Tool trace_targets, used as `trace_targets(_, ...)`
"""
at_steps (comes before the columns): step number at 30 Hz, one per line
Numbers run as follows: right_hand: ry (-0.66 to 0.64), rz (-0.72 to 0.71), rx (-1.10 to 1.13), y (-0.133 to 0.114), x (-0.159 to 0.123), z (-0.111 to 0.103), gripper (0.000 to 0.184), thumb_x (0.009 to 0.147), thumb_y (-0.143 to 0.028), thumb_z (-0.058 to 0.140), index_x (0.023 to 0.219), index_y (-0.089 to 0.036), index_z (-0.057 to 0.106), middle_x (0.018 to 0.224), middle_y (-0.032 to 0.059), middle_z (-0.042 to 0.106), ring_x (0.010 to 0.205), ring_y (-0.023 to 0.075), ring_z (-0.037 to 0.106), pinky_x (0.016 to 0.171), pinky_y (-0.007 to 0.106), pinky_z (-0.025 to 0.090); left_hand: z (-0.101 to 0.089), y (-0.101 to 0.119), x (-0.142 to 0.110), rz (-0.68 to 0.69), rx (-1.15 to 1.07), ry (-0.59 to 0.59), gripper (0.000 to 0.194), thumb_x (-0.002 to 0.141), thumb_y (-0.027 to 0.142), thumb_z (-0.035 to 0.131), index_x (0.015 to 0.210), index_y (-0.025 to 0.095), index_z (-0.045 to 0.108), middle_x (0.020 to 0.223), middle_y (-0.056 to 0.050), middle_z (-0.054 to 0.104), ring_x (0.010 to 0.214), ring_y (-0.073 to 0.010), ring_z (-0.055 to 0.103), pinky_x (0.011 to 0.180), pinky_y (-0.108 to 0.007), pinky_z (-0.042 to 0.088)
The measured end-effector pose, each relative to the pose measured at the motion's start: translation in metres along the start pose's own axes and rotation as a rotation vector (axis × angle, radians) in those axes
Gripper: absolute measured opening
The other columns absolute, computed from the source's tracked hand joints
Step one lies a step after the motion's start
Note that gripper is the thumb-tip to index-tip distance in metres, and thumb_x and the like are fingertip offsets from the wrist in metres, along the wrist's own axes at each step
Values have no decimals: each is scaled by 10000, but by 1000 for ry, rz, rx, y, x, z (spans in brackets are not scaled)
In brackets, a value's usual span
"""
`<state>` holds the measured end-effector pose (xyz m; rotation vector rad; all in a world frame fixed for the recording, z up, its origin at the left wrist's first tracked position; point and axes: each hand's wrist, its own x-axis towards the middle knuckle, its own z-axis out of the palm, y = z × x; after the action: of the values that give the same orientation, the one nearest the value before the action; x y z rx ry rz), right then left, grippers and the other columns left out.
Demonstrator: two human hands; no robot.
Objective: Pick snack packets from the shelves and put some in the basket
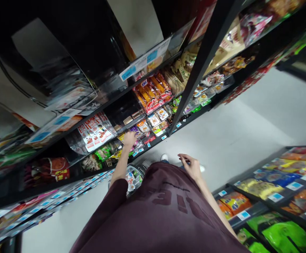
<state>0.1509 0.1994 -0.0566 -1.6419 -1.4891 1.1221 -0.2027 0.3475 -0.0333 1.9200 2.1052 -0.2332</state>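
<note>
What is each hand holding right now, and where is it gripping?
The left hand reaches onto small snack packets on a low shelf; whether it grips one cannot be told. The right hand hangs loosely curled; it appears empty.

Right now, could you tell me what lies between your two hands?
In the head view, between the left hand at the shelf packets and the right hand, there is bare grey floor and a white shoe.

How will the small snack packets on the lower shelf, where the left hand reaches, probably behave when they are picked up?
The small snack packets look like thin glossy film pouches, so they are probably light, floppy and a little slippery. They sit packed closely in rows, so pulling one out with the left hand may drag or tip its neighbours. They seem unlikely to roll.
</note>
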Motion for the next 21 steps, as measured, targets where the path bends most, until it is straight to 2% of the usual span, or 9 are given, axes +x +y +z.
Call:
trace_targets(6, -36, 34, -70, 14, -16, 7, 327, 928, -454, 500, 1006, -235, 730, 978, 72, 759, 804, 244, 726, 790, 366, 565, 12, -6, 30, -36, 34, -38, 309, 919, 291, 530, 1129, 168, 720, 1026, -197, 696, 1009, -320, 659, 898, -396, 492)
trace_targets(11, -40, 43, -51, 18, -16, 6, 323, 933, -453, 486, 1007, -241, 718, 1014, 65, 752, 814, 240, 726, 800, 373, 565, 28, -5, 48, -32, 64, -90, 259, 898, 246, 566, 1043, 119, 738, 1032, -217, 692, 1001, -313, 667, 892, -377, 502)
trace_targets(17, -45, 51, -43, 21, -16, 3, 347, 936, -463, 477, 998, -218, 715, 1009, 79, 750, 803, 232, 725, 788, 359, 564, 39, -10, 59, -32, 79, -84, 282, 902, 240, 567, 1127, 134, 700, 1147, -192, 666, 1071, -287, 641, 913, -346, 491)
trace_targets(21, -84, 51, -58, 21, -14, 4, 353, 945, -465, 468, 1004, -212, 707, 990, 73, 751, 814, 222, 722, 799, 348, 559, 44, -10, 61, -52, 84, -104, 257, 874, 287, 618, 1075, 154, 710, 1097, -168, 681, 1048, -277, 644, 904, -339, 490)
